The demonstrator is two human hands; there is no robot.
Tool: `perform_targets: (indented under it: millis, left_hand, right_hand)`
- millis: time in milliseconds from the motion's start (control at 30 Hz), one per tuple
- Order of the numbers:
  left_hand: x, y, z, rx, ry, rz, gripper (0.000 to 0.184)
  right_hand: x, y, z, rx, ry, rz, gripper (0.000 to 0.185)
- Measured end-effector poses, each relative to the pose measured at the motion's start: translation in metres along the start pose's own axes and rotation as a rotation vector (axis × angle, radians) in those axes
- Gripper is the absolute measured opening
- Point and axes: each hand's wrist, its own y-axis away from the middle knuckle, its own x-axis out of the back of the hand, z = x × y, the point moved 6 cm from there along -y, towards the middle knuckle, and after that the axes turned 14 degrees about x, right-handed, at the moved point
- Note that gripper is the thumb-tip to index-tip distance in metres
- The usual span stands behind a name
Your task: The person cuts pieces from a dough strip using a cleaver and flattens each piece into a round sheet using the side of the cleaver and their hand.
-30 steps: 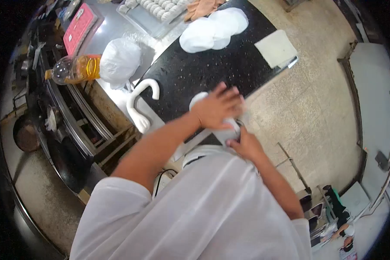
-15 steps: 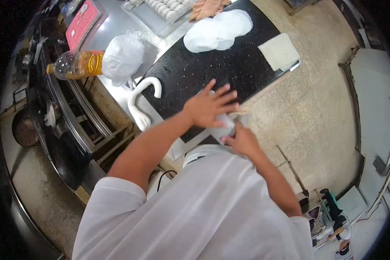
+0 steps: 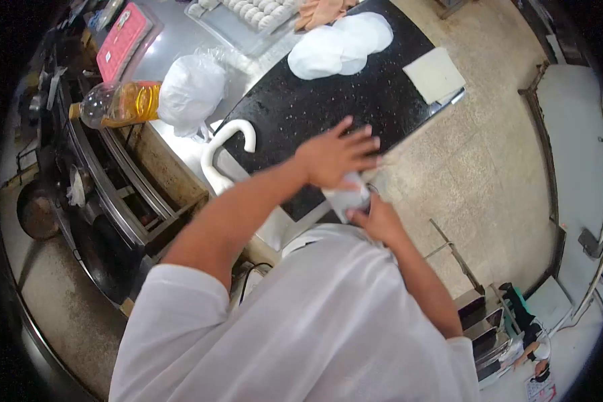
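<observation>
Currently, the left hand spreads open fingers over the near right edge of the black desk; whether its palm touches the pale piece there cannot be told. The right hand grips that blurred piece, its thumb on the left side. The left forearm crosses the desk's near left corner, hiding one end of the white strip, which hooks over the desk's left edge. Overlapping white rounds lie at the desk's far end, the cloth on its right corner. Beyond its left edge sit a bag and bottle; beyond its far left, a tray.
</observation>
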Motion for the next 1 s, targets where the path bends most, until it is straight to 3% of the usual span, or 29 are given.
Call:
perform_targets:
  millis: [67, 133, 333, 400, 500, 533, 633, 700, 833, 933, 1000]
  left_hand:
    - [-0.02, 0.005, 0.02, -0.024, -0.008, 0.086, 0.074]
    - [-0.011, -0.019, 0.005, 0.002, -0.046, 0.103, 0.074]
    - [0.034, -0.072, -0.049, 0.102, -0.083, 0.223, 0.073]
    - [0.031, -0.062, -0.048, 0.112, -0.043, 0.257, 0.077]
    - [-0.002, -0.009, -0.01, 0.157, 0.013, 0.051, 0.075]
    - [-0.017, 0.01, 0.007, 0.066, 0.015, 0.198, 0.073]
    - [-0.018, -0.02, 0.029, 0.001, 0.076, 0.142, 0.072]
    - [-0.012, -0.048, 0.024, -0.008, -0.05, 0.162, 0.074]
    - [0.021, -0.075, -0.001, 0.026, -0.107, 0.364, 0.075]
    - [0.051, -0.072, -0.018, 0.153, -0.149, 0.635, 0.074]
    - [0.061, -0.063, -0.039, 0.365, 0.073, 0.528, 0.074]
  right_hand:
    - [0.007, 0.003, -0.008, -0.147, -0.072, -0.096, 0.068]
    - [0.026, 0.001, -0.009, -0.193, 0.124, -0.028, 0.07]
    - [0.091, -0.058, -0.026, -0.014, 0.285, 0.071, 0.064]
    - [0.074, -0.044, -0.031, 0.028, 0.176, 0.086, 0.063]
    - [0.02, -0.013, -0.003, 0.085, 0.038, -0.002, 0.063]
    - [0.008, -0.001, 0.006, 0.04, -0.022, -0.077, 0.065]
    - [0.019, 0.014, 0.012, -0.105, -0.024, -0.054, 0.066]
    - [0.04, 0.012, 0.017, -0.167, 0.105, 0.065, 0.067]
    - [0.094, -0.025, -0.002, -0.068, 0.268, 0.124, 0.067]
    - [0.094, -0.028, -0.014, -0.044, 0.307, 0.225, 0.064]
    - [0.069, -0.009, -0.018, -0.062, 0.273, 0.267, 0.062]
